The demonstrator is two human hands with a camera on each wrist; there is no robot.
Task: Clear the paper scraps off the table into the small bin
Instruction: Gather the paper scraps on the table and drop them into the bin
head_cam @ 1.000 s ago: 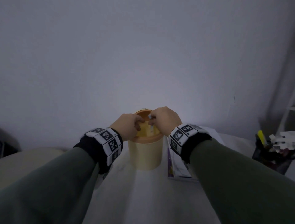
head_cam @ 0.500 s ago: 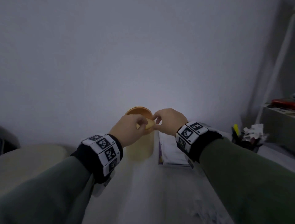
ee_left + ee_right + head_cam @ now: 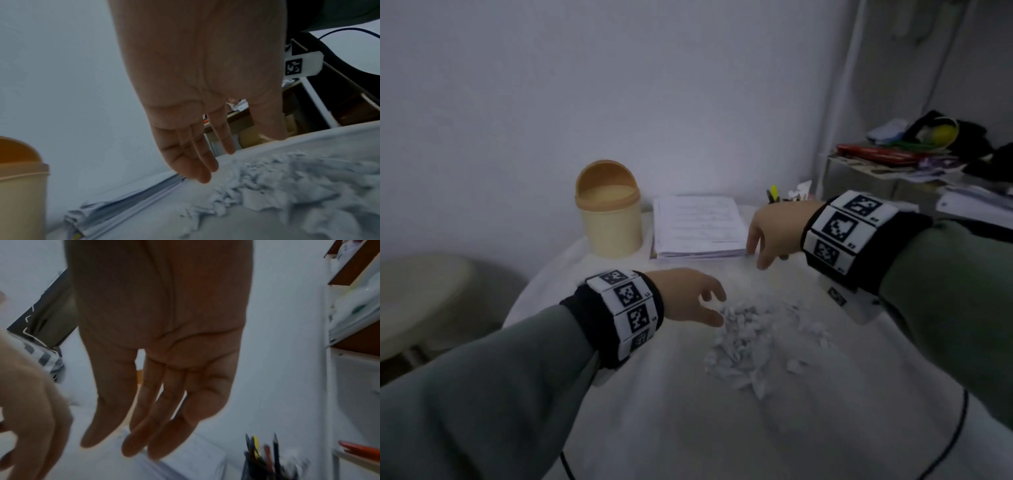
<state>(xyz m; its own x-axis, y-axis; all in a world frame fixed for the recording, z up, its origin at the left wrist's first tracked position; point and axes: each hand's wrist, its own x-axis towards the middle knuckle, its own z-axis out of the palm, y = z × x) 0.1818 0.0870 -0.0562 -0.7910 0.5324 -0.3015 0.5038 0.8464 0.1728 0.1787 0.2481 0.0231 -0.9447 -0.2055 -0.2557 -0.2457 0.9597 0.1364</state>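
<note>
Your left hand (image 3: 690, 299) hangs with fingers spread and relaxed, holding nothing, fingertips just at the near-left edge of the paper scraps (image 3: 756, 337). Your right hand (image 3: 772, 236) is also empty, fingers straight and pointing down, beyond the far-right side of the heap, next to the corner of a stack of papers (image 3: 698, 224). The scraps lie heaped on the white table (image 3: 688, 428) between your two hands. The small bin (image 3: 609, 210) stands upright beyond your left hand, just beside the papers. A pen holder (image 3: 265, 457) sits beyond your right hand.
</note>
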